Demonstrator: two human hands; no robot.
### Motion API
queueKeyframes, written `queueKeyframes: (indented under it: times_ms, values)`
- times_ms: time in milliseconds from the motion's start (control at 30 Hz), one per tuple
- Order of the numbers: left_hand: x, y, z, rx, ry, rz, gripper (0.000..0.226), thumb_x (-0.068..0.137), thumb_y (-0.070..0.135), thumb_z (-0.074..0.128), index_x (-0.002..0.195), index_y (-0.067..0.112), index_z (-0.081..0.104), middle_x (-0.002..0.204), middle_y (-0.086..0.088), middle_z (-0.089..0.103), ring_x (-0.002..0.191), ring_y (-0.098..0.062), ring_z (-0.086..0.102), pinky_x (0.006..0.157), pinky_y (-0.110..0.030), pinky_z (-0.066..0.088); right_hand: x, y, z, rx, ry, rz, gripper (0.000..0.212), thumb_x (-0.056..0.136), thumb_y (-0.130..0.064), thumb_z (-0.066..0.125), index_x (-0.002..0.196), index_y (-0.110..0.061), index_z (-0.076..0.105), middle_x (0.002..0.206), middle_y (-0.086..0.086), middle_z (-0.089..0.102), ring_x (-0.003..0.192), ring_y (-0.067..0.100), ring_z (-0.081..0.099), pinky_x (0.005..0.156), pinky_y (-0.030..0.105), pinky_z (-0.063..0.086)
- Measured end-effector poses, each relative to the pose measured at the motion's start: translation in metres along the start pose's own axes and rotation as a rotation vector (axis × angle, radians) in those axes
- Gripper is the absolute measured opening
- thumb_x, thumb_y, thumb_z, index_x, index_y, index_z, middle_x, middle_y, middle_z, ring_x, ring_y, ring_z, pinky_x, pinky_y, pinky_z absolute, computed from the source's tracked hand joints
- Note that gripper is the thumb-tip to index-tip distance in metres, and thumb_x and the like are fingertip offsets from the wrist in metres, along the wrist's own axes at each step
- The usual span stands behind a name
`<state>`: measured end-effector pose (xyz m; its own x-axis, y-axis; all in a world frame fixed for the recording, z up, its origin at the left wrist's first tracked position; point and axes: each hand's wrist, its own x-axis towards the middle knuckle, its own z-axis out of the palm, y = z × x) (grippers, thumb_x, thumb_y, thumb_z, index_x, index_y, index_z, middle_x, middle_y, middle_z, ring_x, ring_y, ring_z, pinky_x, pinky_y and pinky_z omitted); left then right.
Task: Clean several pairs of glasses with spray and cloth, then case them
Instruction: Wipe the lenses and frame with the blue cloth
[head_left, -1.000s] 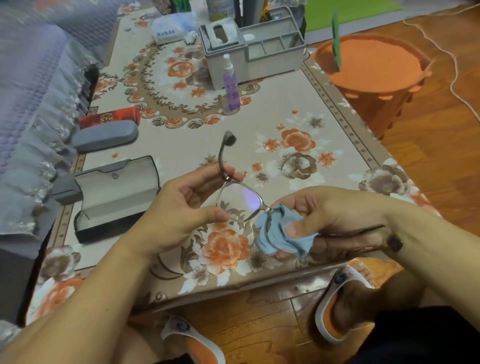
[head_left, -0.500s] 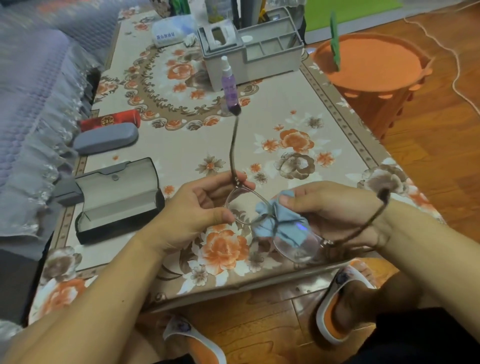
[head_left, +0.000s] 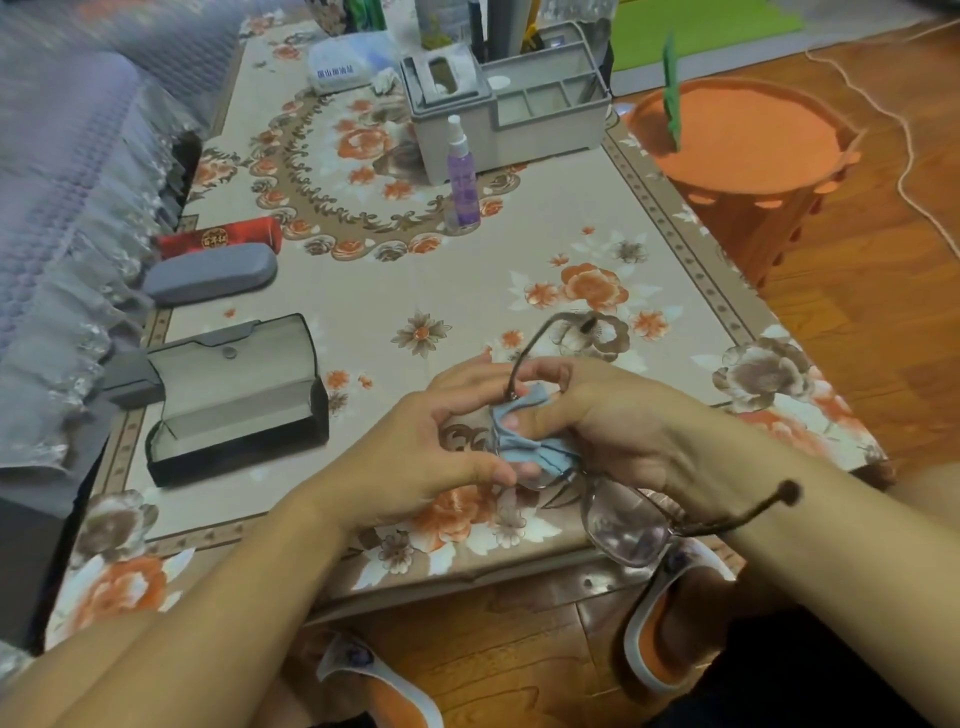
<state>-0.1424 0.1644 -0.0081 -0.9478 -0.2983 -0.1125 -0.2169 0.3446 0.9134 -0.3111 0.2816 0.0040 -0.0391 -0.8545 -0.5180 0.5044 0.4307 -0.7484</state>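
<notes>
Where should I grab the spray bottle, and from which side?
Grip the spray bottle round its purple body, from the near side. It stands upright with bare table in front, while the grey organizer sits close behind it.

a: where are the glasses (head_left: 621, 519)?
b: held over the near table edge, arms open, one lens wrapped in the blue cloth (head_left: 524, 441), the other bare and tinted purple, hanging past the edge.
a: the spray (head_left: 462, 182)?
b: purple bottle, white nozzle, upright mid-table, well apart from the glasses.
a: cases?
b: black case (head_left: 234, 400) lies open at the left, grey inside. grey case (head_left: 210, 280) closed beyond it, red case (head_left: 221, 239) just behind that.
</notes>
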Motion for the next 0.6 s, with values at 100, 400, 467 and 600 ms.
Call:
queueKeyframes:
  times_ms: [100, 400, 467, 600]
  values:
    - [-0.002, 0.004, 0.001, 0.073, 0.068, -0.014, 0.072, 0.069, 0.04, 0.082, 0.137, 0.041, 0.059, 0.147, 0.021, 0.05, 0.147, -0.004, 0.032, 0.123, -0.046, 0.026, 0.005, -0.001, 0.001, 0.038, 0.042, -0.025, 0.049, 0.08, 0.016, 0.068, 0.126, -0.001, 0.059, 0.108, 0.024, 0.07, 0.089, 0.038, 0.072, 0.081, 0.05, 0.059]
    - [-0.029, 0.012, -0.003, 0.031, 0.397, 0.054, 0.059, 0.064, 0.034, 0.092, 0.118, 0.044, 0.068, 0.142, 0.02, 0.057, 0.143, -0.001, 0.039, 0.12, -0.038, 0.031, 0.012, -0.03, -0.025, -0.24, -0.123, -0.019, 0.036, 0.094, 0.016, 0.049, 0.122, 0.002, 0.065, 0.112, 0.026, 0.07, 0.096, 0.033, 0.07, 0.087, 0.042, 0.059]
    - [-0.038, 0.013, -0.009, -0.006, 0.473, 0.085, 0.057, 0.066, 0.031, 0.09, 0.12, 0.037, 0.068, 0.134, 0.018, 0.062, 0.138, -0.006, 0.048, 0.119, -0.045, 0.034, 0.012, -0.034, -0.035, -0.25, 0.002, -0.035, 0.037, 0.093, 0.019, 0.044, 0.118, 0.003, 0.066, 0.106, 0.023, 0.072, 0.087, 0.028, 0.072, 0.075, 0.035, 0.062]
    - [-0.056, 0.014, -0.022, 0.03, 0.628, 0.19, 0.061, 0.068, 0.028, 0.091, 0.121, 0.041, 0.065, 0.126, 0.015, 0.068, 0.131, -0.017, 0.056, 0.114, -0.046, 0.04, 0.009, -0.043, -0.052, -0.245, 0.375, -0.189, 0.035, 0.092, 0.017, 0.041, 0.111, 0.001, 0.067, 0.1, 0.027, 0.071, 0.069, 0.023, 0.069, 0.06, 0.034, 0.047]
